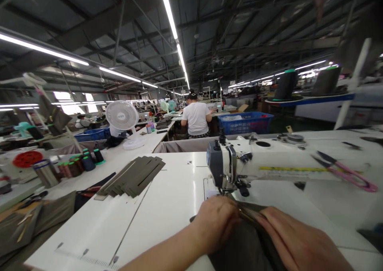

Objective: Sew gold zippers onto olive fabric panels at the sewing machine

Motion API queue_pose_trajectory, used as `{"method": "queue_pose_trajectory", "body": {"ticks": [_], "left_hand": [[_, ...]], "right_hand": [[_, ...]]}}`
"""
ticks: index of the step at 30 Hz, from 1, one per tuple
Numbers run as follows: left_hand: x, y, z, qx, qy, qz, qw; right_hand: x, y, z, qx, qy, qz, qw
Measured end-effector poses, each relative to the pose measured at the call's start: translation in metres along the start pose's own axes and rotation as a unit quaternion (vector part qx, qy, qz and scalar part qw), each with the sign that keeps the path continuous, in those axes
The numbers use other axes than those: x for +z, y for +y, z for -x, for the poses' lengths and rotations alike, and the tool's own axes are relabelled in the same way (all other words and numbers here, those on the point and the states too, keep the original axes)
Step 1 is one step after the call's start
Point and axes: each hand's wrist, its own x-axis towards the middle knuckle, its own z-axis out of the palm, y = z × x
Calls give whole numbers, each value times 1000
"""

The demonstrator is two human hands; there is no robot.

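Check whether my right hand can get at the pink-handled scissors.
Likely yes: nothing visible stands between the right hand and the scissors, though it would first have to leave the dark fabric.

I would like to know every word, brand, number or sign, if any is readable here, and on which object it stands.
No text can be read.
White fan: mark at its hub, too blurred.
Yellow measuring strip: markings, too small.
Printed scale on the white table: too faint.
Dark cap: light emblem, too small.
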Motion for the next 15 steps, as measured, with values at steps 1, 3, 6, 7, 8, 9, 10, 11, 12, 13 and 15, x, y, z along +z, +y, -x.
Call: {"method": "queue_pose_trajectory", "body": {"ticks": [1,3,6,7,8,9,10,11,12,13,15], "left_hand": [[-1,-1,0,-17,8,12,1000],[0,-4,3,-45,-9,23,999],[3,-10,8,-75,-63,21,995],[5,-12,9,-85,-75,20,993],[6,-14,10,-93,-80,21,992],[7,-14,9,-95,-77,25,992],[7,-14,8,-90,-65,30,993],[7,-14,6,-76,-48,37,995],[7,-13,4,-58,-27,42,997],[7,-12,1,-41,-6,43,998],[7,-11,-4,-18,16,38,999]], "right_hand": [[-3,-1,-2,11,-12,3,1000],[-7,-1,-7,35,-24,16,999],[-9,-1,-10,67,-33,37,996],[-9,-1,-10,76,-34,41,996],[-8,-1,-9,83,-34,43,995],[-7,-1,-8,88,-34,42,995],[-6,-1,-8,92,-33,41,994],[-5,-1,-7,93,-31,40,994],[-5,-1,-7,93,-28,40,994],[-5,0,-8,89,-27,41,995],[-9,-1,-10,70,-20,49,996]]}}
